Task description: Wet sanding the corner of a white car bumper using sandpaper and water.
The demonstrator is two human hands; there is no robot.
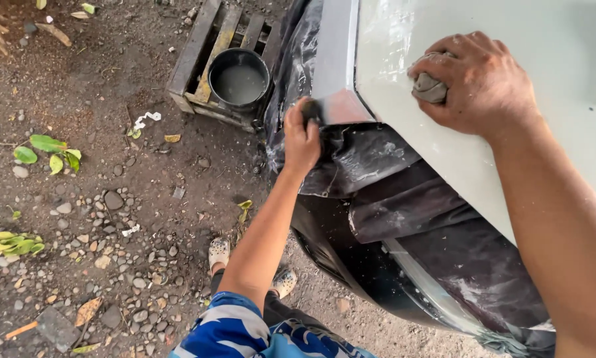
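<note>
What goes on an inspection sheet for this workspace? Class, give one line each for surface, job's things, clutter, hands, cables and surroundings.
Surface: pale car panel, wet-looking sheen, grey sanded strip along its edge.
Job's things: grey rag bunched on the panel; dark sanding block at the panel edge; black plastic sheet draped below.
Clutter: black bucket of cloudy water on a wooden pallet.
Hands: left hand grips the block; right hand presses the rag.
Cables: nothing seen.
Surroundings: dirt ground with stones, leaves; feet in pale clogs.
</note>
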